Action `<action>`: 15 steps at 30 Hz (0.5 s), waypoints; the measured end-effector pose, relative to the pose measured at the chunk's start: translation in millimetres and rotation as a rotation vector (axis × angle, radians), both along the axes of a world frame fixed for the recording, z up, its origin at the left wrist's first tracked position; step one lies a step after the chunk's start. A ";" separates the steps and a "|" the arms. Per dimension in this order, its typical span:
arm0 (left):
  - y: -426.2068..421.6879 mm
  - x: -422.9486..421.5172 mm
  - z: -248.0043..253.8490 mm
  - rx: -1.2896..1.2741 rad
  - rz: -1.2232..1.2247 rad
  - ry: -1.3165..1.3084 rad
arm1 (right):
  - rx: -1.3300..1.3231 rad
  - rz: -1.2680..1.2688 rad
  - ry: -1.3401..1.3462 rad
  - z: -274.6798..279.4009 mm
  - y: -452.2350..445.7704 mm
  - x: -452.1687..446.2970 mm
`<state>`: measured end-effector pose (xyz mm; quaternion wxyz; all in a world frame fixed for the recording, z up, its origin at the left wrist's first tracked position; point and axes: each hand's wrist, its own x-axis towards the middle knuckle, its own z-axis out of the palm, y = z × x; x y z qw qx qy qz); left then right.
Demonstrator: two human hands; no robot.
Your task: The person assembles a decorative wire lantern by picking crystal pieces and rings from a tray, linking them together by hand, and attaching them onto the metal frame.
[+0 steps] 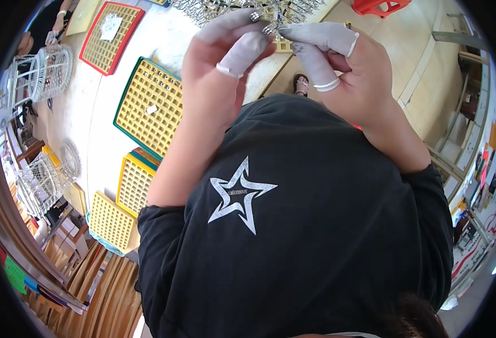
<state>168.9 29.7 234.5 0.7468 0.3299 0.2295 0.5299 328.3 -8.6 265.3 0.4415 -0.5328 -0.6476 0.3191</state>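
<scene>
My left hand (220, 56) is closed in a pinch, with white finger cots on the thumb and fingers, some smudged grey. Small shiny silver pieces (268, 29) show at its fingertips; their exact kind is too small to make out. My right hand (344, 59), also in finger cots, meets it from the other side. Its thumb and forefinger are bent close together beside the silver pieces, and what they grip is hidden. Just beyond both hands stands a round wire rack (203, 8) with many silvery prongs, partly cut off by the upper edge.
Yellow gridded trays lie on the pale table (104, 112): one red-rimmed (138, 28), one green-rimmed (116, 121) holding several small silver pieces, one yellow-rimmed (119, 183). Further wire racks (53, 70) stand at left near another person's hand (58, 23). A red stool (380, 7) is at upper right.
</scene>
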 end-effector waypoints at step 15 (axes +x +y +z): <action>29.3 -80.8 -107.0 -0.065 0.405 0.434 | 0.129 0.024 0.028 -9.4 2.8 7.0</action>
